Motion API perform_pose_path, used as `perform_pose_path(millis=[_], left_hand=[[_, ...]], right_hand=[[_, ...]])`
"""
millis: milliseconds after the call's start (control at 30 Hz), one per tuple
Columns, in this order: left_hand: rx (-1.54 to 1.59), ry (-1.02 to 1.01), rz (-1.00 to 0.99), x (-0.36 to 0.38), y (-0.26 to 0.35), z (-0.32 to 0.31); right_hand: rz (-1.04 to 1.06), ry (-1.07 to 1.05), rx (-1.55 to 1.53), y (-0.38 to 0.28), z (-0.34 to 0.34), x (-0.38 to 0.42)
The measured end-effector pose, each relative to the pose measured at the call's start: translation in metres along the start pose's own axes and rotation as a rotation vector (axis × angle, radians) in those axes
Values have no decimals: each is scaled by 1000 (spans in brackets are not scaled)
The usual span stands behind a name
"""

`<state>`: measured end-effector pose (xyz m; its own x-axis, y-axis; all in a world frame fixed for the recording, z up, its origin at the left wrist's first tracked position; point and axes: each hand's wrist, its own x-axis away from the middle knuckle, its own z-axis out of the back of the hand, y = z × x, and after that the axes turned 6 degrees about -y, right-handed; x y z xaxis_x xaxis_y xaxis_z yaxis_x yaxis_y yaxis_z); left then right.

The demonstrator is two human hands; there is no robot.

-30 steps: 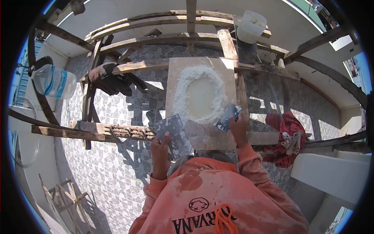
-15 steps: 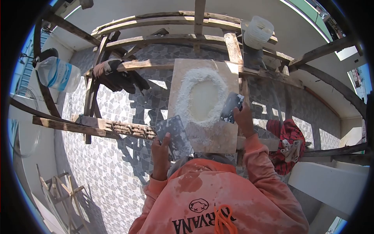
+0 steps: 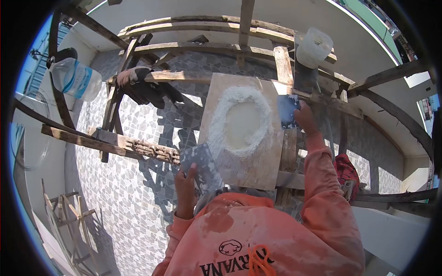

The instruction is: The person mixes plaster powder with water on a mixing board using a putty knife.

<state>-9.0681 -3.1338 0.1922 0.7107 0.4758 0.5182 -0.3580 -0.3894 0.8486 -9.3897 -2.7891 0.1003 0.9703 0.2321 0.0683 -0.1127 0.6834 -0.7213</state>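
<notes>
A tan board point(image 3: 248, 165) rests on wooden scaffold planks and carries a ring of white powder point(image 3: 220, 120) around a pool of pale liquid. My left hand point(image 3: 185, 180) holds a grey flat trowel point(image 3: 201, 164) by the board's near left corner. My right hand point(image 3: 305, 117) is stretched out past the board's right edge and grips a smaller grey scraper point(image 3: 287, 110), lifted just off the powder ring's upper right side.
A pair of dark work gloves point(image 3: 140, 87) drapes over a plank at left. A plastic water bottle point(image 3: 76, 78) lies at far left, a white tub point(image 3: 314, 47) at the back right, a red cloth point(image 3: 345, 172) at right. Tiled floor lies far below.
My right hand has swung the scraper from the ring's near right edge up and outward to its far right side. The left hand and trowel have barely moved.
</notes>
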Motion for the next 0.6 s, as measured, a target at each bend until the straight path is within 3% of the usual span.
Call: perform_pose_path(millis=[167, 300, 500, 533, 567, 600], left_hand=[[97, 48, -42, 9, -8, -8], [53, 144, -5, 18, -15, -11], [-111, 276, 13, 35, -25, -15], [-130, 303, 21, 38, -27, -15], [-150, 329, 30, 39, -30, -15], [-135, 346, 26, 41, -27, -20]], right_hand=[[-23, -318, -97, 64, -10, -107], [-45, -438, 10, 49, -18, -155], [126, -486, 219, 45, -44, -228], [239, -484, 167, 43, -53, -240], [300, -471, 471, 39, -58, -257], [307, -499, 424, 32, -61, -266]])
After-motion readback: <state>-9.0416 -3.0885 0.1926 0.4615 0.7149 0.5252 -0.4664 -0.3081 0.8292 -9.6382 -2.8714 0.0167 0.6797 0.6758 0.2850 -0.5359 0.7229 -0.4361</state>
